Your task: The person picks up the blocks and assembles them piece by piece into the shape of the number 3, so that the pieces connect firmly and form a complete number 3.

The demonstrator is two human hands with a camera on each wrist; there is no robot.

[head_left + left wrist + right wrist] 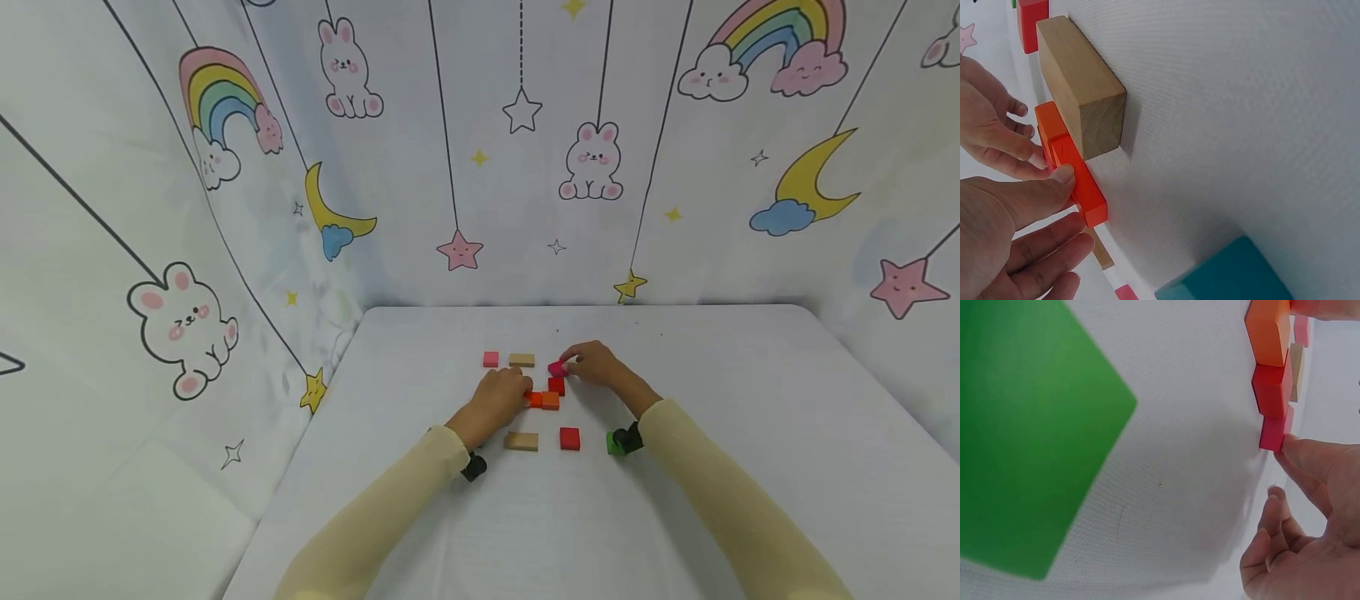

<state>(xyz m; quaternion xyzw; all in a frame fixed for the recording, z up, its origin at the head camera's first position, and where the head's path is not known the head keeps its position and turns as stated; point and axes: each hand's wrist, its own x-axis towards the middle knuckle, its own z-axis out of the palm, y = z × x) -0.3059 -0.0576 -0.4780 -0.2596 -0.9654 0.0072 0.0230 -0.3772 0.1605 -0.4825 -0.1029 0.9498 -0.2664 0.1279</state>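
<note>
My left hand [497,400] pinches a red-orange block [1079,181] between thumb and fingers in the left wrist view. That block lies end to end with an orange block [551,401]. A red block [556,387] sits just behind the orange one. Behind the red block is a crimson-pink block [1272,433], which my right hand [596,365] pinches at its outer end by thumb and forefinger. In the right wrist view the orange, red and crimson-pink blocks form a touching row, and the other right fingers are loosely bent away from it.
At the back lie a pink block [491,359] and a wooden block [522,360]. Nearer are another wooden block [522,442], a second red block [570,439] and a green block [615,444] partly behind the right wrist. A teal block [1229,275] shows close to the left wrist.
</note>
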